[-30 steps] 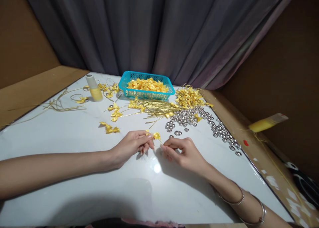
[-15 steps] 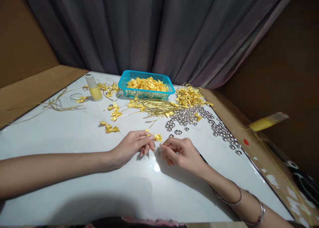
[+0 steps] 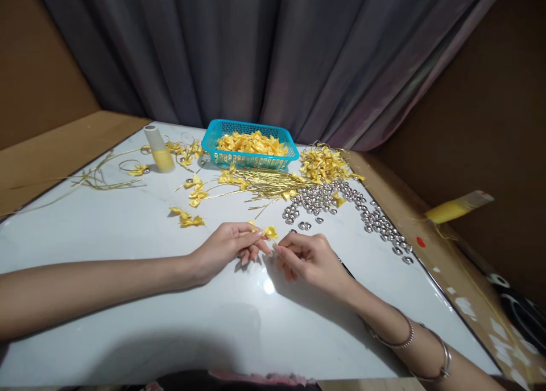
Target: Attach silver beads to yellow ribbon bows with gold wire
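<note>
Between thumb and forefinger, my left hand (image 3: 230, 246) pinches a small yellow ribbon bow (image 3: 271, 231), whose right loop sticks out past the fingertips. Close beside it, my right hand (image 3: 309, 260) is closed with thumb and forefinger pressed together. A thin strand seems to run from the bow to those right fingertips, too fine to make out. Left of the hands lie loose yellow bows (image 3: 191, 221). Silver heart-shaped beads (image 3: 315, 200) are spread just beyond my right hand, and a bundle of gold cords (image 3: 268, 183) lies behind them.
A blue basket (image 3: 249, 162) of yellow bows stands at the back. To its right is a pile of bows with cords (image 3: 324, 163). A bottle with yellow contents (image 3: 162, 152) stands at the left; a spool of yellow thread (image 3: 458, 207) and black-handled scissors (image 3: 520, 311) are at the right.
My hands stay almost in place around the bow. The left hand's lower fingers have stretched slightly toward the right fingertips.
</note>
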Demonstrator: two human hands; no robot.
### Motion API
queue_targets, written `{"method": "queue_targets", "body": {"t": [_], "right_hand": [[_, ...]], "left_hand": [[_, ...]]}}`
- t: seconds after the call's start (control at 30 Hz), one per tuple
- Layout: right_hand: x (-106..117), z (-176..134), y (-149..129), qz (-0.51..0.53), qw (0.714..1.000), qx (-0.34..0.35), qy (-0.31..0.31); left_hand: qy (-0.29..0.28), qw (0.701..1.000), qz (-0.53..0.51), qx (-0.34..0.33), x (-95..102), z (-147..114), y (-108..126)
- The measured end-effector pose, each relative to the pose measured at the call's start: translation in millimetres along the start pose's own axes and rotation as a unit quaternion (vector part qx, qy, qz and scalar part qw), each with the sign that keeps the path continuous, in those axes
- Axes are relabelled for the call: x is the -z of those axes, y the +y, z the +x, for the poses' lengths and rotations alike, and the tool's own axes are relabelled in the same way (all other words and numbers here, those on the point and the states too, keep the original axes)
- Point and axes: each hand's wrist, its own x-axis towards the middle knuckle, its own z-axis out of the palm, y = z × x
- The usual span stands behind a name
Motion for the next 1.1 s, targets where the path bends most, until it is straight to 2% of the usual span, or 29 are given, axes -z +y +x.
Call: {"method": "queue_targets", "body": {"t": [0.3,1.1], "right_hand": [[1.5,1.3,0.1,0.015,1.000,-0.007,0.009],[1.6,-0.2,-0.8,0.021,1.000,-0.011,0.002]], "left_hand": [[-0.033,0.999,-0.024,-0.012,2.5,1.3,-0.2],[-0.007,0.999,-0.033,-0.004,-1.8,-0.2,3.5]]}}
